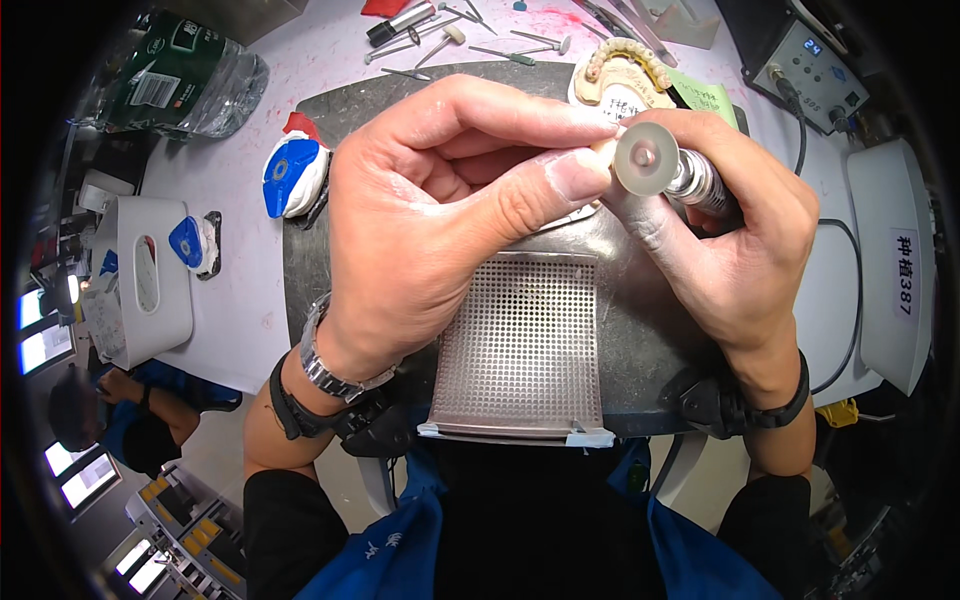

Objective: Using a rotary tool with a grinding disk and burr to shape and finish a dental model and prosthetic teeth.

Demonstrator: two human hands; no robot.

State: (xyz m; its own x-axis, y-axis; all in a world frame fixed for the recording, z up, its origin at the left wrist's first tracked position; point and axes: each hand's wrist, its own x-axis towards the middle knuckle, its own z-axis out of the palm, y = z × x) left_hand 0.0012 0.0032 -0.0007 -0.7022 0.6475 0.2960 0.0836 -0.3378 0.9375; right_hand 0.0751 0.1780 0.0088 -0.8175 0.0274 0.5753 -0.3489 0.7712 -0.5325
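Observation:
Thumb and index finger of my left hand (400, 200) pinch a small pale piece (603, 150), mostly covered by the fingertips, so its exact kind does not show. My right hand (750, 220) is closed round a rotary handpiece (705, 188) with a round translucent grinding disc (638, 170) at its tip. The disc stands right beside the pinched piece; whether they touch I cannot tell. Whitish dust coats the fingers of both hands. Just beyond them lies a plaster dental model (625, 88) with a curved row of teeth. A perforated metal grille (520, 345) lies below the hands.
Several rotary burs (505, 55) lie at the back. At right are a control box (808, 75) with a cable and a white bin (890, 265). A plastic bottle pack (180, 80), blue-and-white mounts (293, 175) and a white container (165, 310) stand left. Another person (140, 415) sits at lower left.

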